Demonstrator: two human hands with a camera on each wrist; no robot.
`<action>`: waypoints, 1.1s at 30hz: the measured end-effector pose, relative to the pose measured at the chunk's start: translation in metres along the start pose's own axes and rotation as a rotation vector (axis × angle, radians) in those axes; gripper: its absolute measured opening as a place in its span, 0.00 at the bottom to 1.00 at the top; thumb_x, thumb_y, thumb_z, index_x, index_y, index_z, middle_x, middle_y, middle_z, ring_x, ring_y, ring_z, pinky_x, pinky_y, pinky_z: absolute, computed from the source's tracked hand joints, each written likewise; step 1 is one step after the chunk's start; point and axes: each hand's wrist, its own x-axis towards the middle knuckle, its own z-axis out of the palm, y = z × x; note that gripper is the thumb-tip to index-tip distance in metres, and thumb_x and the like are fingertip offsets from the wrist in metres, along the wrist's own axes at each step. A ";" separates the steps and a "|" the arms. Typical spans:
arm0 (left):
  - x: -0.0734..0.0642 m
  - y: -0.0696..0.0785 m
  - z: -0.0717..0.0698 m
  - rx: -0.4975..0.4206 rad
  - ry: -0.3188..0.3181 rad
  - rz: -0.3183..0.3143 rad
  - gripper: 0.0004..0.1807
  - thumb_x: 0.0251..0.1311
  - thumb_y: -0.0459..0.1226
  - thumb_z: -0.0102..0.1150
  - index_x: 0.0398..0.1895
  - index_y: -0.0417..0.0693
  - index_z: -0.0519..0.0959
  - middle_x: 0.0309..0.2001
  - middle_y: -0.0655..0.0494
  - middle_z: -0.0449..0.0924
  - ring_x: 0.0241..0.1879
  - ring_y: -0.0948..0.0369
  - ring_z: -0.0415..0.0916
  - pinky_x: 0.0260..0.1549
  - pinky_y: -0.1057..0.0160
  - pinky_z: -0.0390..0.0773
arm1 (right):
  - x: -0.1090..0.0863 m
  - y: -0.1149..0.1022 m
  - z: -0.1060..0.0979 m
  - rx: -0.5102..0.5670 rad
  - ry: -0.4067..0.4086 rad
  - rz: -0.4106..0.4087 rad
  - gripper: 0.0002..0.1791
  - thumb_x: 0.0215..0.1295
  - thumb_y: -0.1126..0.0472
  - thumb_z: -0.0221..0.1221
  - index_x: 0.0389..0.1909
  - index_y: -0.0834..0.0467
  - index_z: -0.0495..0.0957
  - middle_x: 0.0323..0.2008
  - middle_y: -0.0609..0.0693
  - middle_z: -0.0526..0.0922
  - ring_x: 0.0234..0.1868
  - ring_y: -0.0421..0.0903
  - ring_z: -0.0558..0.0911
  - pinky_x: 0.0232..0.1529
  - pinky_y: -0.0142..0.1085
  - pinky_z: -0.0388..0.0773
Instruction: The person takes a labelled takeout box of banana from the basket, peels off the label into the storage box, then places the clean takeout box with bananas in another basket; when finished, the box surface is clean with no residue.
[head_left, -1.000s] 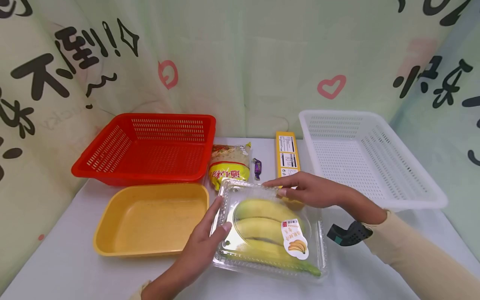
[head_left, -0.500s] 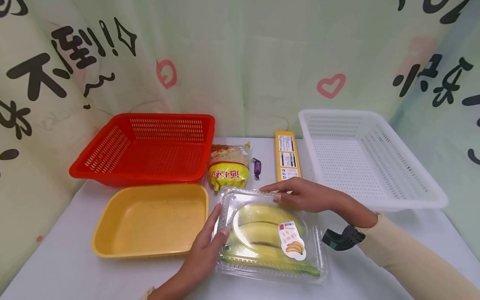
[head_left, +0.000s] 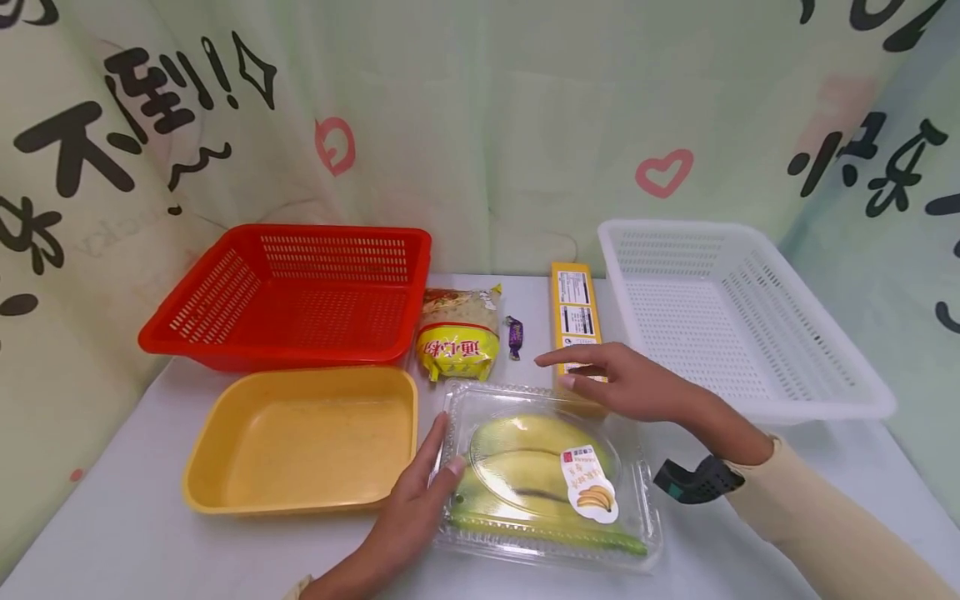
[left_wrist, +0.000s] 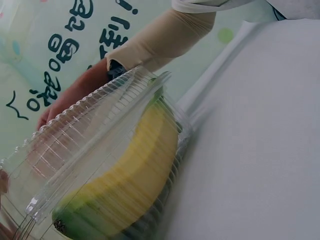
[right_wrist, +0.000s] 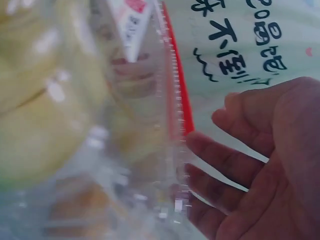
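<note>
Clear banana box (head_left: pixel 551 479): near middle of the workspace, long axis running side to side. Left hand (head_left: pixel 408 500), the nearer, grips its left edge, thumb above. Right hand (head_left: pixel 626 383), fingers loosely spread, is at the far rim, the box lying bodyward of it; contact there cannot be told.

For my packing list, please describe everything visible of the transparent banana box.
The transparent box, apparently closed, looks like shiny plastic with ridged edges; yellow-green bananas lie inside, a white label on top. It is slightly turned, right of the yellow tub. The left hand holds its left side; the right hand may touch its far edge.
</note>
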 end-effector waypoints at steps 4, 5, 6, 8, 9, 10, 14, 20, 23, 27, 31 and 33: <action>0.001 -0.002 0.001 -0.007 -0.018 -0.058 0.36 0.74 0.44 0.46 0.78 0.46 0.45 0.77 0.52 0.41 0.75 0.53 0.33 0.70 0.45 0.37 | -0.009 -0.005 -0.007 0.020 0.103 -0.015 0.16 0.72 0.64 0.54 0.58 0.57 0.79 0.56 0.50 0.80 0.53 0.48 0.79 0.51 0.38 0.78; 0.001 -0.002 0.001 -0.008 -0.019 -0.072 0.35 0.74 0.44 0.45 0.78 0.47 0.45 0.77 0.53 0.41 0.75 0.53 0.33 0.70 0.45 0.37 | -0.012 -0.007 -0.008 0.042 0.114 -0.021 0.16 0.71 0.65 0.54 0.57 0.58 0.79 0.55 0.51 0.81 0.52 0.47 0.80 0.50 0.36 0.79; 0.001 -0.003 0.001 -0.007 -0.018 -0.085 0.35 0.74 0.44 0.45 0.78 0.47 0.45 0.77 0.54 0.41 0.75 0.53 0.33 0.70 0.45 0.37 | -0.014 -0.008 -0.009 0.065 0.119 -0.028 0.16 0.71 0.66 0.55 0.57 0.59 0.79 0.54 0.52 0.82 0.51 0.47 0.81 0.49 0.35 0.79; 0.001 -0.003 0.001 -0.006 -0.018 -0.104 0.35 0.75 0.44 0.45 0.78 0.48 0.45 0.78 0.54 0.40 0.75 0.53 0.32 0.70 0.45 0.37 | -0.020 -0.011 -0.011 0.102 0.111 -0.031 0.15 0.71 0.66 0.55 0.56 0.61 0.79 0.52 0.53 0.83 0.50 0.46 0.82 0.49 0.32 0.78; 0.001 -0.003 0.001 -0.003 -0.017 -0.111 0.35 0.75 0.44 0.44 0.78 0.49 0.45 0.78 0.54 0.40 0.75 0.53 0.32 0.70 0.44 0.37 | -0.022 -0.012 -0.011 0.120 0.099 -0.032 0.15 0.71 0.67 0.55 0.56 0.61 0.79 0.51 0.53 0.83 0.50 0.46 0.82 0.49 0.32 0.78; 0.001 -0.002 0.001 -0.002 -0.017 -0.115 0.35 0.75 0.44 0.45 0.78 0.49 0.45 0.78 0.54 0.40 0.75 0.53 0.32 0.70 0.44 0.37 | -0.024 -0.013 -0.011 0.142 0.083 -0.032 0.15 0.71 0.67 0.55 0.56 0.61 0.79 0.50 0.53 0.83 0.50 0.47 0.83 0.49 0.32 0.78; 0.002 -0.001 0.000 -0.003 -0.026 -0.122 0.35 0.75 0.45 0.44 0.78 0.50 0.45 0.78 0.54 0.40 0.75 0.53 0.32 0.70 0.44 0.37 | -0.030 -0.014 -0.010 0.191 -0.014 -0.053 0.16 0.70 0.67 0.55 0.57 0.61 0.78 0.51 0.53 0.83 0.51 0.49 0.82 0.49 0.35 0.79; 0.002 -0.001 -0.001 -0.008 -0.039 -0.128 0.35 0.75 0.45 0.44 0.78 0.50 0.44 0.78 0.53 0.40 0.75 0.53 0.31 0.70 0.44 0.36 | -0.035 -0.015 -0.004 0.236 -0.131 -0.096 0.18 0.69 0.67 0.57 0.59 0.60 0.78 0.52 0.55 0.82 0.53 0.50 0.81 0.52 0.35 0.78; 0.002 -0.002 -0.001 -0.008 -0.048 -0.132 0.36 0.75 0.46 0.45 0.78 0.50 0.44 0.78 0.52 0.40 0.75 0.52 0.31 0.69 0.43 0.35 | -0.038 -0.017 0.000 0.234 -0.177 -0.105 0.18 0.70 0.65 0.57 0.59 0.59 0.78 0.54 0.55 0.82 0.54 0.50 0.80 0.54 0.36 0.77; 0.003 -0.002 -0.001 -0.002 -0.056 -0.125 0.35 0.74 0.46 0.45 0.78 0.51 0.44 0.78 0.52 0.40 0.75 0.53 0.31 0.70 0.44 0.36 | -0.041 -0.019 0.005 0.244 -0.215 -0.097 0.19 0.69 0.65 0.58 0.59 0.59 0.78 0.55 0.54 0.81 0.55 0.49 0.80 0.54 0.37 0.77; 0.003 -0.002 -0.002 0.001 -0.058 -0.126 0.35 0.74 0.46 0.45 0.78 0.52 0.45 0.78 0.53 0.40 0.75 0.53 0.31 0.70 0.44 0.36 | -0.041 -0.019 0.007 0.264 -0.233 -0.060 0.19 0.67 0.63 0.60 0.59 0.57 0.78 0.55 0.54 0.81 0.54 0.48 0.81 0.54 0.36 0.76; 0.004 -0.002 -0.001 0.004 -0.058 -0.126 0.35 0.74 0.46 0.45 0.78 0.52 0.45 0.78 0.53 0.40 0.75 0.53 0.32 0.70 0.44 0.36 | -0.042 -0.018 0.008 0.259 -0.234 -0.065 0.19 0.67 0.62 0.61 0.59 0.56 0.79 0.54 0.53 0.81 0.52 0.48 0.82 0.54 0.37 0.77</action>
